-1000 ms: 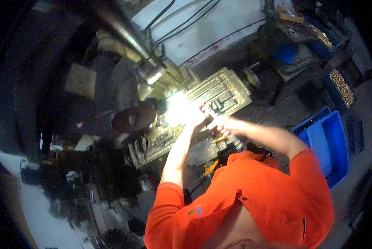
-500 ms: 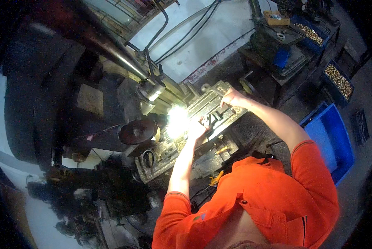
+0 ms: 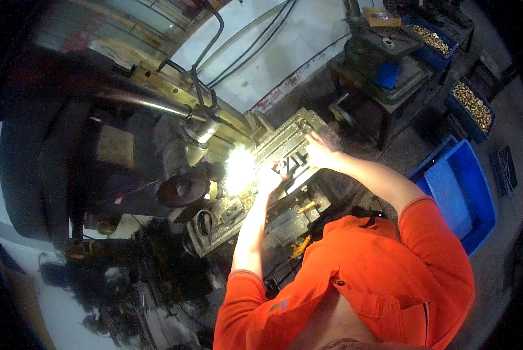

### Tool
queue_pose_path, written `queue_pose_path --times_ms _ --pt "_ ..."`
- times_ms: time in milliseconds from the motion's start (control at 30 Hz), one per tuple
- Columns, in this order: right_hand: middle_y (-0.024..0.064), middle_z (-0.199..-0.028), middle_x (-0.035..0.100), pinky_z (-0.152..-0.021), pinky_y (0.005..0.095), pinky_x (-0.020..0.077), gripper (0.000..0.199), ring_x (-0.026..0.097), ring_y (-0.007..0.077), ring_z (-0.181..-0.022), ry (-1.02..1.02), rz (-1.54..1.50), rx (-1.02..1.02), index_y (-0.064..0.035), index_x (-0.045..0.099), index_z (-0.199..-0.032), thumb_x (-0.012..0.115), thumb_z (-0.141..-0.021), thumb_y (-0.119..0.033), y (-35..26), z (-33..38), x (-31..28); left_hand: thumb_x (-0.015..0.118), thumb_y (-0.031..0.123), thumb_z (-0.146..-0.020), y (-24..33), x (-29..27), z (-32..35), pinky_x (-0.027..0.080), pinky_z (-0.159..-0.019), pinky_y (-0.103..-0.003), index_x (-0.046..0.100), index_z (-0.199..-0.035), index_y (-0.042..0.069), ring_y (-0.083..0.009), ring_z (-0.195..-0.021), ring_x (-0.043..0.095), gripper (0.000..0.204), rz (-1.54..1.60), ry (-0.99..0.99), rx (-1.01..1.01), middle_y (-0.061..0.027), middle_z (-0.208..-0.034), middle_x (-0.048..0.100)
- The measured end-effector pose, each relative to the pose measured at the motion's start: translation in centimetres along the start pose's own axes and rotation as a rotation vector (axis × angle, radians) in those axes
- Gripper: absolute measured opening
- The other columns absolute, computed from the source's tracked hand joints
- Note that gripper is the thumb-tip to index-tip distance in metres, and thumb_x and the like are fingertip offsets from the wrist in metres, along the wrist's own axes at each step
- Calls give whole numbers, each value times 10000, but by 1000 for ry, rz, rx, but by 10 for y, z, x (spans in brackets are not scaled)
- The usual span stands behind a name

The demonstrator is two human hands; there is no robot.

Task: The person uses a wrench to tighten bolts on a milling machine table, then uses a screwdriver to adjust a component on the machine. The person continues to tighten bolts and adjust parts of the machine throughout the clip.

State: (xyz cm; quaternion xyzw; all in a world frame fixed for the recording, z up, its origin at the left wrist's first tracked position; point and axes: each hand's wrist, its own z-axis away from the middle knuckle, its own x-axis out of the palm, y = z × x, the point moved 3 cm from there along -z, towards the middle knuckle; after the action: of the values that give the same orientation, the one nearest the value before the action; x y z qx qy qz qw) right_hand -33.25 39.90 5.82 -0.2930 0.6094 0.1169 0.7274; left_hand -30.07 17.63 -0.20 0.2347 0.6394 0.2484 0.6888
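Observation:
My left hand [image 3: 269,178] is at the near end of a dark metal fixture [image 3: 296,163] on the milling machine's table [image 3: 317,121]. Its fingers look curled in against a small part there, but the glare of a work lamp [image 3: 238,170] washes out what they hold. At the fixture's other end is my right hand [image 3: 321,153]. Its fingers reach out over the table with gaps between them, and nothing shows in its grip. Left of the lamp sits a dark round machine part [image 3: 184,188], below the spindle head [image 3: 205,129].
Blue bins of small brass-coloured parts [image 3: 472,106] stand at the right. Nearer is a large blue tub [image 3: 477,201]. A side bench [image 3: 384,87] is at the back right. Black-handled scissors or a similar looped tool [image 3: 205,223] lie on the table's left end; a yellow-handled tool [image 3: 300,247] is below.
My right hand has come back from the table's far end toward the fixture, and its fingers have straightened. My left hand stays at the fixture. The whole view has shifted slightly.

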Motion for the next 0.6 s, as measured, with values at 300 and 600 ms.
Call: queue_pose_path --times_ms 300,600 --pt "165 -961 520 -588 296 472 716 564 193 -736 -144 -839 -46 27 396 -1207 653 -538 47 -4 -33 68 736 157 -541 23 -7 -1 466 -737 -262 558 -1034 -10 -178 -805 604 550 -8 -48 -3 -127 -903 632" --pt "55 -690 499 -490 281 436 508 506 145 -574 -111 -1086 -24 1 492 -1029 649 -546 15 -28 -19 50 663 -66 -517 20 -1 -4 436 -767 -255 532 -960 24 -129 -812 555 470 328 -121 -10 -37 -885 598"
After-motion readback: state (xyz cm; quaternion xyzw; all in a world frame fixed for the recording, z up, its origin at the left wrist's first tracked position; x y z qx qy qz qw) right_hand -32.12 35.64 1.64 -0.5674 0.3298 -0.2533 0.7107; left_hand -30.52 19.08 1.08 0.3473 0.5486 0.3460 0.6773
